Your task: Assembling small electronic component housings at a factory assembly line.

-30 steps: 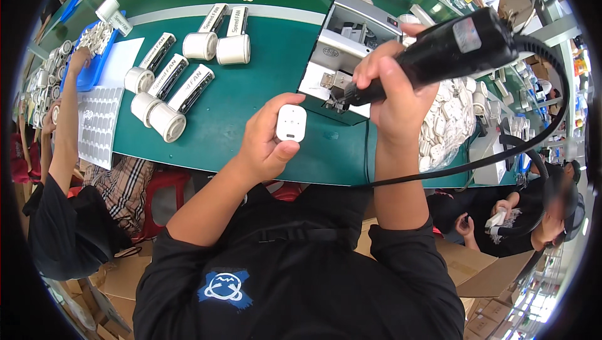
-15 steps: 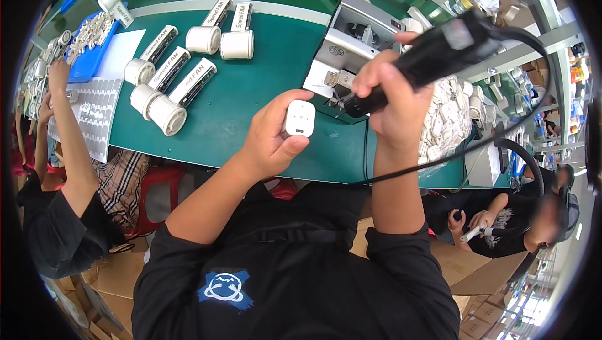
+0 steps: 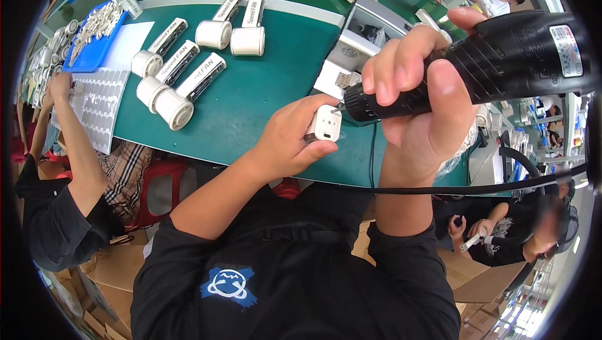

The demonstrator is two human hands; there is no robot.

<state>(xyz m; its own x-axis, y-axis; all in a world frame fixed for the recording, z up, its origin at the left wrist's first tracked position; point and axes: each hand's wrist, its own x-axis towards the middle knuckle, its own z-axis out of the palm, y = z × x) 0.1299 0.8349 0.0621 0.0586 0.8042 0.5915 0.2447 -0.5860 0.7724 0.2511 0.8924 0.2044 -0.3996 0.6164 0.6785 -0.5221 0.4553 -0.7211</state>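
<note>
My left hand (image 3: 295, 139) holds a small white plastic part (image 3: 326, 123) with a dark hole in its face, just above the near edge of the green table (image 3: 251, 101). My right hand (image 3: 420, 108) grips a black corded electric screwdriver (image 3: 495, 61), its tip pressed against the right side of the white part. The screwdriver's black cable (image 3: 476, 186) runs off to the right.
Several white cylindrical fan units (image 3: 188, 86) lie on the table to the left. A grey fixture (image 3: 360, 45) stands behind my hands. A blue tray (image 3: 94, 42) of small white parts and a white sheet (image 3: 100, 105) sit far left, where another person's arm (image 3: 75, 152) reaches. A second person (image 3: 514, 233) sits at the right.
Both hands have come closer to the camera. The screwdriver tip has come to the white part's right side.
</note>
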